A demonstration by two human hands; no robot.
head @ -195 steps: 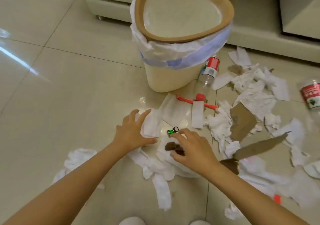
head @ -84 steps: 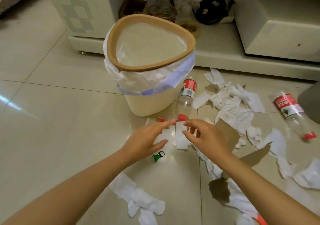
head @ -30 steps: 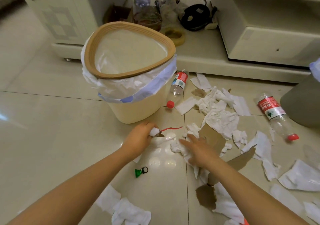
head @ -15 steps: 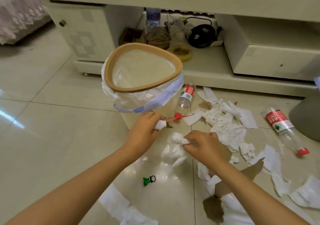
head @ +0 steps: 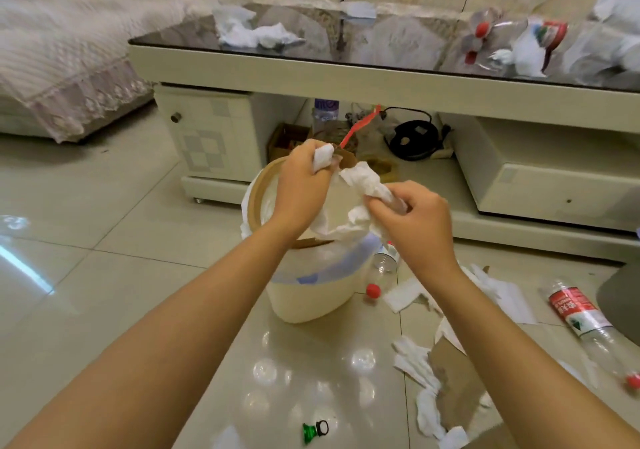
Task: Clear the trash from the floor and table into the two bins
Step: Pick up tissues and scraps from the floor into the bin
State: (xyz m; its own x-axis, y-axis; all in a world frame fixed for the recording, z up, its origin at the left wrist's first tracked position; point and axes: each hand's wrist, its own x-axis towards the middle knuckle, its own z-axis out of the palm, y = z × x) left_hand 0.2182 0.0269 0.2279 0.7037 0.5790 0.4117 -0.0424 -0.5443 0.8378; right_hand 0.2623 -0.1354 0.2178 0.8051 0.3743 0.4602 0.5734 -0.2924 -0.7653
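Both hands hover over the cream bin (head: 304, 301) with a tan rim and white liner. My left hand (head: 304, 185) grips a wad of white paper (head: 322, 161) together with a brown cardboard scrap and a red plastic strip (head: 358, 126) that sticks up. My right hand (head: 415, 222) grips crumpled white tissue (head: 363, 180) that trails down above the bin's mouth. White tissue scraps (head: 420, 367), cardboard (head: 457, 393) and a red-labelled plastic bottle (head: 576, 313) lie on the floor at the right. More tissue (head: 252, 35) and a bottle (head: 516, 38) lie on the glass tabletop.
A low cream table (head: 346, 71) with a lower shelf of clutter stands behind the bin. The edge of a dark second bin (head: 623, 296) shows at the far right. A green bottle neck piece (head: 313, 429) and a red cap (head: 373, 290) lie on the tiles. A lace-covered sofa (head: 62, 68) is at the left.
Both hands have risen from the floor with their handfuls of paper and now hold them over the bin's mouth. The view has tilted up to show the tabletop.
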